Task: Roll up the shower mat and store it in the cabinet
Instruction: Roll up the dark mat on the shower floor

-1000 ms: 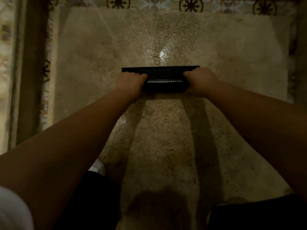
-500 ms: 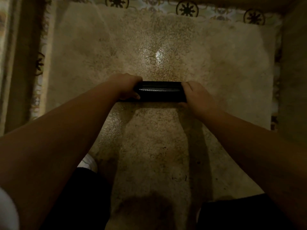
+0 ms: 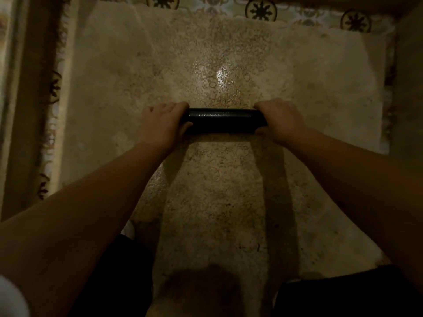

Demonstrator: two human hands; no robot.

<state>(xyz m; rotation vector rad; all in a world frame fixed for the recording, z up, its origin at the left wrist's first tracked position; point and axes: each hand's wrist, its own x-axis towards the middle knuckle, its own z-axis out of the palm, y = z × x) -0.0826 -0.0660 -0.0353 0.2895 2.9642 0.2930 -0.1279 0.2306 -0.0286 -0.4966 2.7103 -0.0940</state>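
The black shower mat (image 3: 223,121) is a tight roll lying crosswise on the speckled beige floor (image 3: 219,202). My left hand (image 3: 163,123) wraps around its left end, fingers curled over the top. At the opposite end my right hand (image 3: 278,121) grips the roll the same way. Both forearms reach forward from the bottom corners. No flat part of the mat shows beyond the roll. No cabinet is in sight.
A patterned tile border (image 3: 261,10) with dark round motifs runs along the far edge and down the left side (image 3: 53,88). A raised ledge or wall (image 3: 23,99) stands on the left and another (image 3: 409,88) on the right. My dark-clad knees (image 3: 343,294) fill the bottom.
One second ago a flat strip of mat lay beyond the roll. It has been rolled in, and both hands now grip a fully rolled tube at its ends.
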